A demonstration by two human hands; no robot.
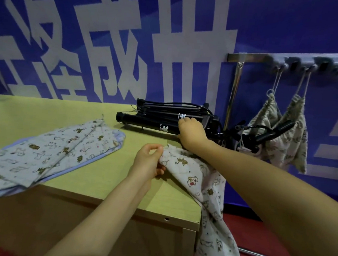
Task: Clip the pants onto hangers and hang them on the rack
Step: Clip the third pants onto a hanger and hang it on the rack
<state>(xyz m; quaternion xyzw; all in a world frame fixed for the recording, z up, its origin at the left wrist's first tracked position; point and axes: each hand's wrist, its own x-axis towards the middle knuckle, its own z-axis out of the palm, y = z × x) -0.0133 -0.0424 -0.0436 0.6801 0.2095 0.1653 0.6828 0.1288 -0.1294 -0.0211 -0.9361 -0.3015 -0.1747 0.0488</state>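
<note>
The left hand (pixel 148 162) is pinching printed pants (pixel 196 181) draping off the right corner of the yellow-green table (pixel 109 175); the right hand (pixel 191 132) is gripping a black tripod (pixel 150 124) lying near the blue banner wall (pixel 289 26), beside the rack (pixel 247 57)

Two hands (pixel 149 161) (pixel 191 132), two hanging pants (pixel 267 122) (pixel 294 135) on one rack (pixel 247 57), one draped pants (pixel 206 189), one folded pile (pixel 44 152), one black hanger stack (pixel 155 115).

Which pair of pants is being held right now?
The printed pair draped over the table's right corner, pinched by the left hand. The blue-edged pair lies flat on the table, untouched; the two hanging pairs are on the rack.
</note>
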